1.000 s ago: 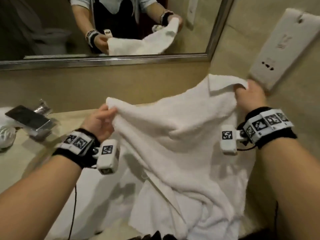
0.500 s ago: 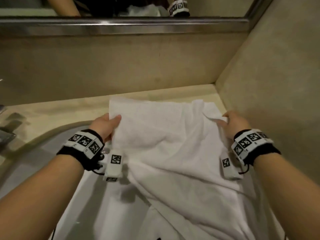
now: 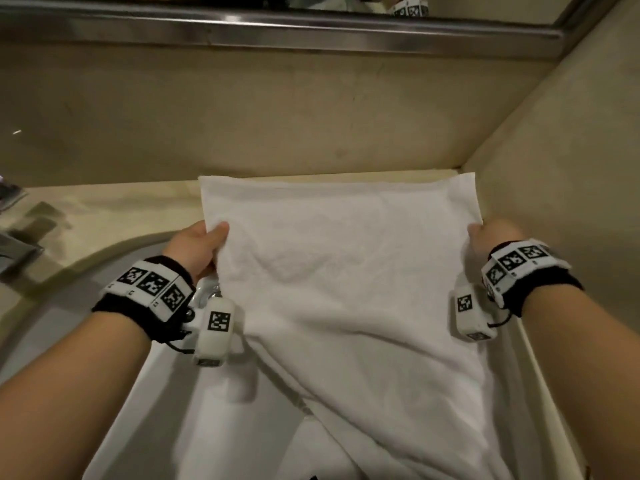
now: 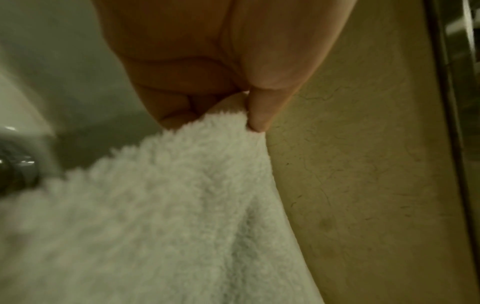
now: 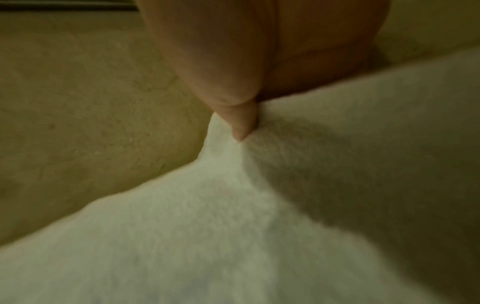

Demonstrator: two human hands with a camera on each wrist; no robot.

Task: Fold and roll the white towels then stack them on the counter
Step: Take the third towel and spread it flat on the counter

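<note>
Lowered onto the counter [image 3: 104, 209], the towel [image 3: 346, 271] lies flatter; wrist views show each hand [image 3: 197, 247] [image 3: 491, 237] pinching an edge.

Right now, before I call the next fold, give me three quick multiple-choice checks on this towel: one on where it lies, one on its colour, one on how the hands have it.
1. Where does the far end of the towel lie?
A. on the counter against the back wall
B. on the floor
C. over the mirror frame

2. What colour is the towel?
A. blue
B. white
C. grey striped

3. How do the hands stand?
A. both open above it
B. only the left grips
C. each grips a side edge

Answers: 1 A, its far edge lies flat on the counter. 2 B, plain white in every view. 3 C, left hand and right hand each pinch an edge.
</note>
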